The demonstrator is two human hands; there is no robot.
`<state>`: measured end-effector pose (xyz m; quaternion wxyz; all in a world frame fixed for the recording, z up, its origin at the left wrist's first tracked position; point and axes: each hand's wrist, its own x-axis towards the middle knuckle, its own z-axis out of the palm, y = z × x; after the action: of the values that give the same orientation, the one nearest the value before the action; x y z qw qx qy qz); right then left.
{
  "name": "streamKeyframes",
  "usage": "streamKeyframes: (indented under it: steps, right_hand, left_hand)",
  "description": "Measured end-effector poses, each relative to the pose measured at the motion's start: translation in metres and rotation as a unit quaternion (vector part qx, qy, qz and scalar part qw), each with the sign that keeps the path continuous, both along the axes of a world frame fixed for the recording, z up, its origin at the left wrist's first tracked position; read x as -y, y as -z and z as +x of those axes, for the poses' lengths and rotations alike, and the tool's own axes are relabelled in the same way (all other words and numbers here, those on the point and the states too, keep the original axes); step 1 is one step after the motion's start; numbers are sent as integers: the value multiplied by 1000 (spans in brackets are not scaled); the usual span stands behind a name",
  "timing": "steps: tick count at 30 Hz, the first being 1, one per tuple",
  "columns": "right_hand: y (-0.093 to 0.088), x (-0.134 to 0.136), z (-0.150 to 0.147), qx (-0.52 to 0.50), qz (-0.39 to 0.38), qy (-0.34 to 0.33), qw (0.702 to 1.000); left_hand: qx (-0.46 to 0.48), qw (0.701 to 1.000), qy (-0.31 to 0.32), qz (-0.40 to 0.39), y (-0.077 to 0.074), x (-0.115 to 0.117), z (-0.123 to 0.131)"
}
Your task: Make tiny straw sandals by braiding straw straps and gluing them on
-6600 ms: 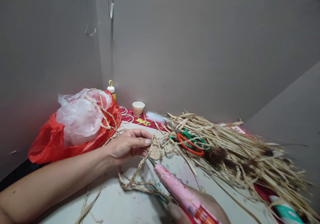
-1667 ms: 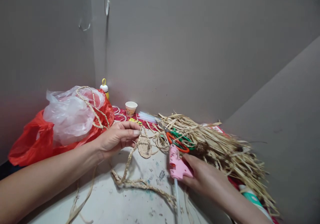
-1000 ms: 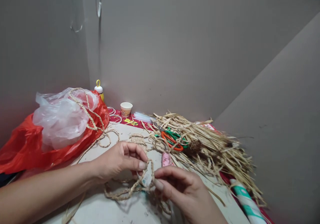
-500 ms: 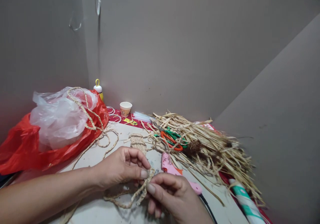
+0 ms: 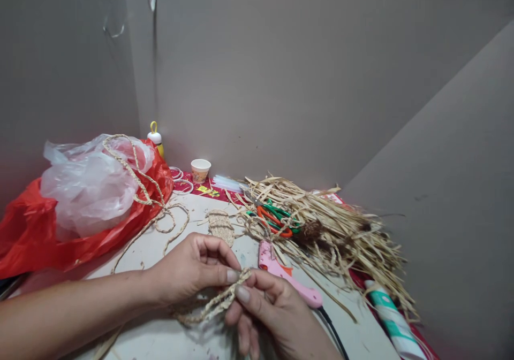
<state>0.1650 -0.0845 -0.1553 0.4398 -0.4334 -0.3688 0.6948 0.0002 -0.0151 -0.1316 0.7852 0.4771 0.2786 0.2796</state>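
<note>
Between my two hands is a braided straw cord (image 5: 211, 306), folded so its strands run side by side. My left hand (image 5: 196, 266) pinches the folded end between thumb and fingers. Close against it, my right hand (image 5: 267, 301) grips the same cord with thumb and forefinger, its lower fingers hanging loosely. The cord loops down to the lower left, partly hidden behind my left wrist. Just beyond my hands lies a small flat woven straw piece (image 5: 220, 227). Beside my right hand rests a pink glue gun (image 5: 289, 278) with a black cable.
A heap of dry straw (image 5: 341, 237) covers the right, with orange and green scissors (image 5: 277, 221) on it. Red and clear plastic bags (image 5: 92, 189) stand at left, more braid over them. A paper cup (image 5: 200, 171), glue sticks (image 5: 227, 183) and a wrapped roll (image 5: 395, 320) sit around the board's edges.
My right hand has turned slightly and the folded cord lies flatter and closer together between my fingers. The whole view has shifted a little.
</note>
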Motion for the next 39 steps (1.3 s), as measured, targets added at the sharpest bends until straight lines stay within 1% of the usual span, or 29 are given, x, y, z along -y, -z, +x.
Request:
streamKeyframes:
  steps: [5,10,13,17,18,21,25,30,35,39]
  right_hand:
    - [5,1,-1,13,12,51,999]
    - [6,-2,2,35,11,61,997]
    - [1,-5,6,50,43,70,995]
    - [-5,-8,14,38,115,123,985]
    - [-5,-8,16,35,136,127,982]
    - [-3,-9,20,40,182,117,976]
    - [-1,-9,21,75,204,113,969]
    - [-4,-8,21,83,208,106,969]
    - [-5,-7,22,79,182,141,970]
    - [-5,-8,23,92,182,157,966]
  left_hand:
    - [5,1000,21,2,-1,1,-1]
    - [-18,1000,20,-6,-4,0,0]
    - [3,999,29,-30,-5,-2,0]
    - [9,998,26,-56,-4,-4,0]
    - [10,998,28,-62,-4,-4,0]
    - [19,996,39,-77,-3,-3,1]
    - [22,994,49,-91,-1,-1,3]
    - [15,993,65,-95,-1,0,3]
    - [17,991,82,-102,2,-2,2]
    - [21,992,86,-87,4,-4,3]
